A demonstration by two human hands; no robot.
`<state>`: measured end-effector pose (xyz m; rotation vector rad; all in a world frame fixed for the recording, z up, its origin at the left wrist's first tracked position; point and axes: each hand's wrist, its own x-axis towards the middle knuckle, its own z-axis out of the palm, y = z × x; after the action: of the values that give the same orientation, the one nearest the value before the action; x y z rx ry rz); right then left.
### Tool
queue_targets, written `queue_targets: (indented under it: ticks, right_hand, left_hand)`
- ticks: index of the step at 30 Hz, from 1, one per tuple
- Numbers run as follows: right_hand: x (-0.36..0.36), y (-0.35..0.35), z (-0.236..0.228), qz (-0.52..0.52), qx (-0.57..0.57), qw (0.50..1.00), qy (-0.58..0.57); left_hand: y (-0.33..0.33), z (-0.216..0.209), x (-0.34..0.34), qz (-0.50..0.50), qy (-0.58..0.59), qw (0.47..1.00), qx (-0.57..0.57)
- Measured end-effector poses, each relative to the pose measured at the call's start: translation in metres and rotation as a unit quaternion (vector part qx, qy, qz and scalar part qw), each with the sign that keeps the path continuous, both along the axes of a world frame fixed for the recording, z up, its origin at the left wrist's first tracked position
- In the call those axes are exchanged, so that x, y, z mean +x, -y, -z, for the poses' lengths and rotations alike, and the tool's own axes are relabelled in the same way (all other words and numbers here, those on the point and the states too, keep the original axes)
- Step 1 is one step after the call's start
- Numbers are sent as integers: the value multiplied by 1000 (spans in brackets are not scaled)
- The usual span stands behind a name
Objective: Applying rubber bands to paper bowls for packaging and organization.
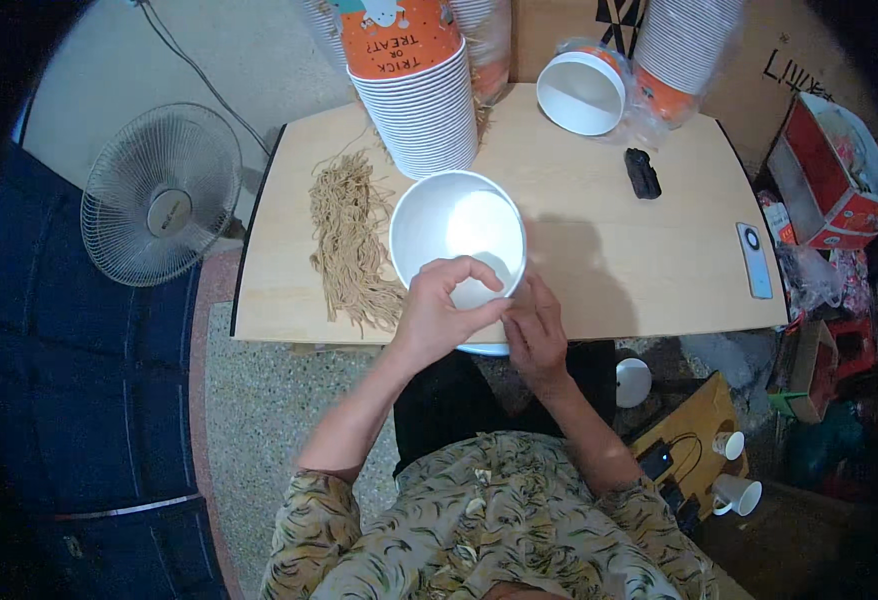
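White round paper bucket at the table's near edge, a little left of centre, its open mouth toward the camera and a plain white interior without legible print, directly beneath both hands. Left hand at the near rim, forefinger arched over the mouth, thumb curled toward it by the near right of the rim; a firm pinch impossible to confirm. Right hand just outside the rim on the near right, fingers bent and bunched close to the left thumb; anything pinched between them too small to tell.

Just beyond the bucket, a tall stack of orange-and-white paper buckets, dark lettering upside down on the orange side, next to a white cartoon figure. Far right, more black lettering across a brown cardboard surface, behind a second stack in clear plastic and a white-lined bucket on its side. At far left, beyond the table, a pale wire-caged fan, with a hub badge too small to read.

Left of the bucket, a heap of tan string. To the right, a small black object and a pale-blue flat rectangular device on the light wood-toned table.
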<state>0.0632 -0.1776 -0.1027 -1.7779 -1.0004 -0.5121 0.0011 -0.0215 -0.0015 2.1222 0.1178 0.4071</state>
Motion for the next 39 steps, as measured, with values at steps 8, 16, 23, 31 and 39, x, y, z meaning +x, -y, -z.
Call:
queue_targets:
  ticks: [8,16,23,31,39]
  right_hand:
    - [17,5,-10,11,10,1000,-7]
    - [37,3,-50,-10,71,997,0]
    - [54,-29,-55,-18,26,999,43]
    - [49,-47,-55,9,-34,998,55]
    - [52,-53,-56,27,-18,998,49]
  left_hand:
    - [-4,-6,-5,60,39,989,128]
    - [-11,-4,3,38,13,987,-154]
    - [-45,7,11,-19,-16,945,-325]
    - [-59,21,6,-3,7,910,-413]
    - [-66,22,3,18,15,888,-459]
